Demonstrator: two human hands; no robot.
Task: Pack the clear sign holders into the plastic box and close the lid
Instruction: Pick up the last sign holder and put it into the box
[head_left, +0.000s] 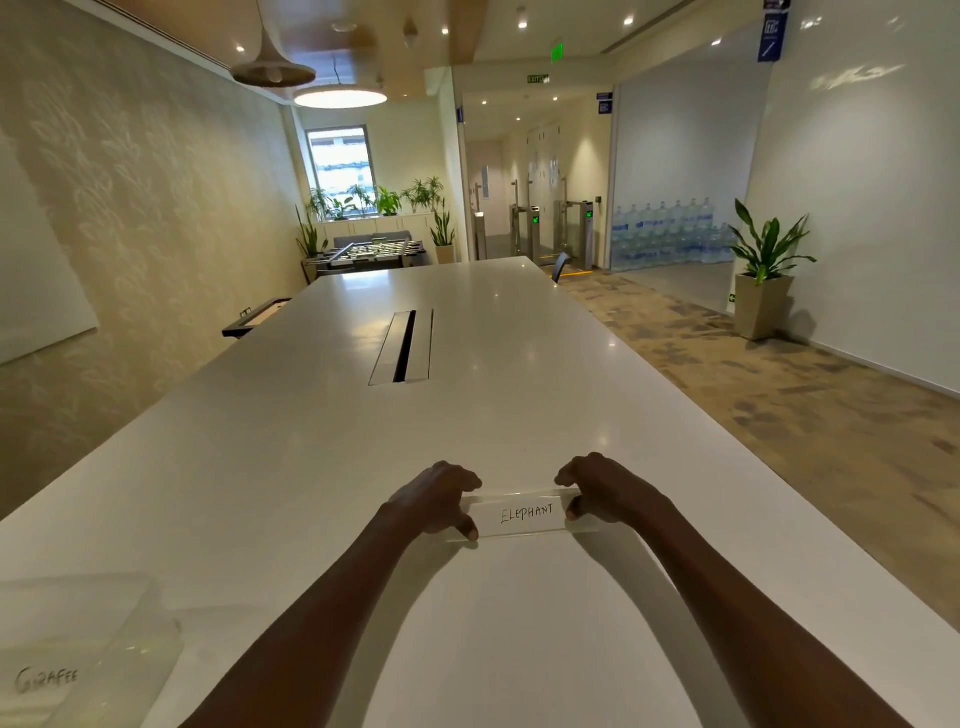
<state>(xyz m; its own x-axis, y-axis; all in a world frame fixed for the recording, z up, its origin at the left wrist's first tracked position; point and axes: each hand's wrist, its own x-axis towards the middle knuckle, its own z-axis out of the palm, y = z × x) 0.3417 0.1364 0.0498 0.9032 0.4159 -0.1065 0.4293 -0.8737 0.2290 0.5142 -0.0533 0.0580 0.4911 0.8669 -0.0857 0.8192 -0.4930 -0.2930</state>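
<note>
Head view: ELEPHANT sign holder (527, 514) on the white counter (467, 364), pinched at its ends by left hand (441, 499) and right hand (605, 488), fingers (470, 532) curled round the clear edges. GIRAFEE sign holder (47, 680) near the lower left corner, seemingly inside a clear plastic box (130, 639), hard to tell. Likely risks: slick acrylic slipping from a thin end pinch; card sliding out if tilted; knocking the box wall when lowering in.

White table (322, 467), perhaps speckled; mottled tan carpet (779, 395)
</note>
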